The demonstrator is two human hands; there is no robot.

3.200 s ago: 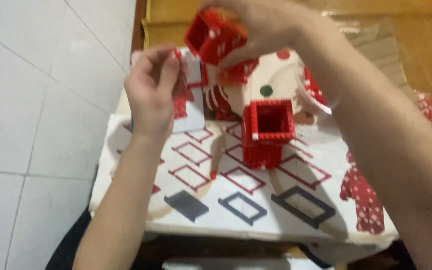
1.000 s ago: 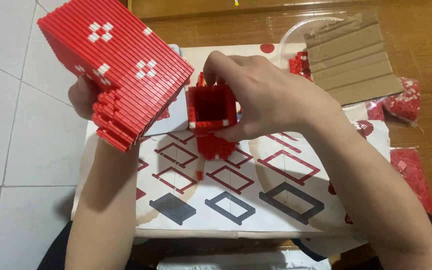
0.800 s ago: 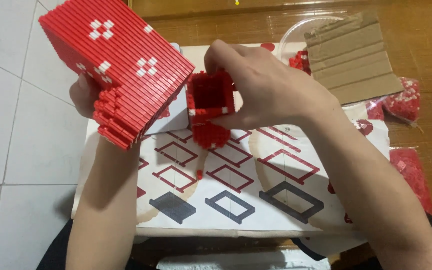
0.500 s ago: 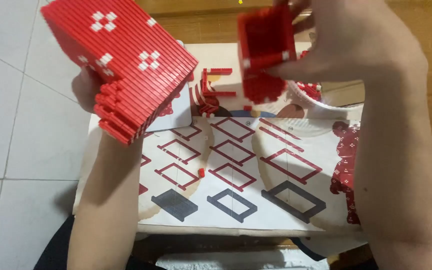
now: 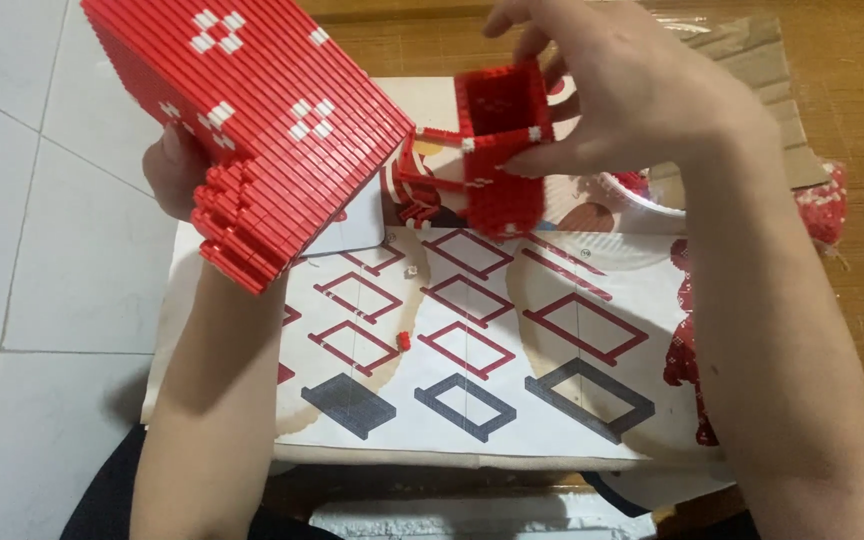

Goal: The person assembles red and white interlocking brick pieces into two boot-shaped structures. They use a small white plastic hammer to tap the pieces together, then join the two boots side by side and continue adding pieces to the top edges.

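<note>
The right hand (image 5: 642, 100) pinches a small hollow red brick box (image 5: 502, 150) between thumb and fingers, the thumb pressed along its near side and the fingers curled over the far rim, holding it lifted above the top edge of the instruction sheet (image 5: 472, 340). The left hand (image 5: 177, 170) is closed around the underside of a large red brick roof panel (image 5: 252, 120) with white square patterns, tilted up and off to the left; only the knuckles show behind it, so the exact grip is hidden. A second ago the small box sat low on the sheet beside the panel; half a second ago it was raised high toward the top of the view, and it has now come down and leftward, its open top facing the camera and its left corner close to the right edge of the roof panel. That suggests the two built pieces are being lined up against each other. Below, the sheet shows printed red and dark rectangular outlines, with one loose red brick (image 5: 404, 341) lying on it. A bag of red bricks (image 5: 822, 205) rests at the right on the wooden table (image 5: 852, 80)
</note>
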